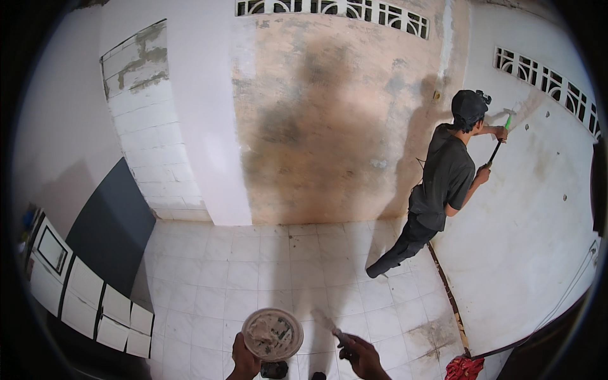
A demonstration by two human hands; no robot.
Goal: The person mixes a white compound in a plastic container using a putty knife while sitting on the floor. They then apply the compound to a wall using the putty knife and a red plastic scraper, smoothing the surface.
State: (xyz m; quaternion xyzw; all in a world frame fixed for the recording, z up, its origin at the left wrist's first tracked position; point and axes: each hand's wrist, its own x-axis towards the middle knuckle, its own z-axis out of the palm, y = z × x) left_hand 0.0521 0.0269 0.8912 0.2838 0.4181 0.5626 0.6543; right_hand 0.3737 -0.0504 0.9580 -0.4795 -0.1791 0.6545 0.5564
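Round tub (301,337): carried above the near edge of the tiled floor (244,278). Pale paste (258,330) is heaped toward its left rim, with dark patches elsewhere; supply apparently part-used.
Left hand (246,358): curled against the tub's lower left rim, bearing it; some fingers hidden.
Right hand (365,357): wrapped round the handle of a putty knife (332,327), blade toward the tub but apart from it; load on blade cannot be told.
Pillar (206,126): smooth, pale; apparently done.
Block strip (152,149): joints visible, grey mortar near the top edge; judged unfinished.
Back wall (354,158): blotched peach and grey; judged largely left to do.
Right wall (525,247): mostly pale, dark holes in the upper half; filling judged incomplete. A co-worker (443,174) holds a long-handled tool (495,152) up to it.
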